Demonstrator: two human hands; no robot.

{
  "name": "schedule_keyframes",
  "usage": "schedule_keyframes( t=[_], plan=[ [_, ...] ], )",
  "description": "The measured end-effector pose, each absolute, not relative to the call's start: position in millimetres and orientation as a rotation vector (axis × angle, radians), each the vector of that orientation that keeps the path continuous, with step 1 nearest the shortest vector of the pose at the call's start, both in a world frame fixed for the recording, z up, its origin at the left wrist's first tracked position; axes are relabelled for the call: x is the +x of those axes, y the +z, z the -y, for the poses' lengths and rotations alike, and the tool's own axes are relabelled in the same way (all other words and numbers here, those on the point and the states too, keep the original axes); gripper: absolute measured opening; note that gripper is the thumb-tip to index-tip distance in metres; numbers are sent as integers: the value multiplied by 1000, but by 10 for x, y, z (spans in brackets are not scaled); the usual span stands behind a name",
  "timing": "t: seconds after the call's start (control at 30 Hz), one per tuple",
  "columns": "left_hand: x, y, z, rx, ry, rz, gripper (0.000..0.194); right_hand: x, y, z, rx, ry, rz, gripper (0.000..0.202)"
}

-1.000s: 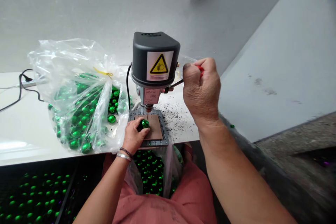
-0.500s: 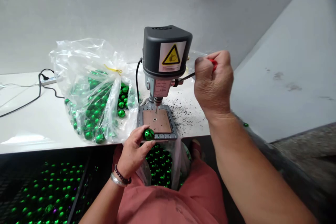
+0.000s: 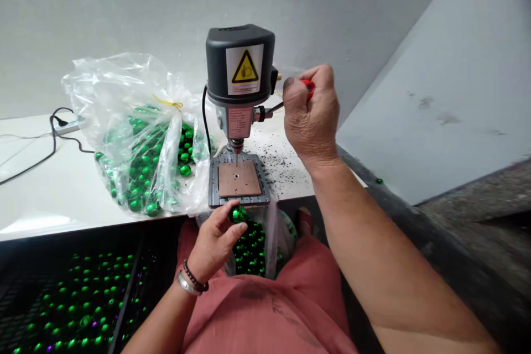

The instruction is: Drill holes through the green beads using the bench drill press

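Between the thumb and fingers of my left hand (image 3: 218, 235) is a shiny green ball (image 3: 238, 214). It is just off the front edge of the drill press base (image 3: 213, 193), above a clear bag (image 3: 271, 232) of similar balls at my lap. My right hand (image 3: 313, 113) is closed round the red knob (image 3: 309, 88) of the lever on the small drill press (image 3: 240, 66). The thin drill bit (image 3: 237, 159) points down, raised over a brown board (image 3: 249, 180) with a small ringed hole; no ball is on the board.
A large clear plastic bag (image 3: 120, 83) with many green balls lies on the white table (image 3: 37, 177), left of the press. Dark shavings (image 3: 286, 166) are scattered at right. A black crate (image 3: 136, 265) of green balls stands below left. A power strip (image 3: 68, 127) lies behind.
My left hand has drawn the green ball slightly towards me, from the base's front edge to over the lap bag. My right hand stays on the lever. The whole view has shifted.
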State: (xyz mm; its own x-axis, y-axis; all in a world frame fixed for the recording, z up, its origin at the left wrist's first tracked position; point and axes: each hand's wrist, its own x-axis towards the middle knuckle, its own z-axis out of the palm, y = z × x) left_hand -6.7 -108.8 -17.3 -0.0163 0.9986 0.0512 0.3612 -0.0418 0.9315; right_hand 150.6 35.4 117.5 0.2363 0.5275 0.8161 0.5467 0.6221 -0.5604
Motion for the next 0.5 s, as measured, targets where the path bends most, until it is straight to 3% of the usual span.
schedule_keyframes(
  t=[0.23,0.43,0.5],
  plan=[
    [22,-463,1118,1542,993,-1475,32,1489,1179,-321,-965,61,1397,19],
    [-82,-812,1154,1550,736,-1570,65,1486,1190,-302,-1026,74,1421,17],
    [-437,-816,1333,1591,629,-1583,54,1492,1196,-293,-1051,70,1435,16]
  ],
)
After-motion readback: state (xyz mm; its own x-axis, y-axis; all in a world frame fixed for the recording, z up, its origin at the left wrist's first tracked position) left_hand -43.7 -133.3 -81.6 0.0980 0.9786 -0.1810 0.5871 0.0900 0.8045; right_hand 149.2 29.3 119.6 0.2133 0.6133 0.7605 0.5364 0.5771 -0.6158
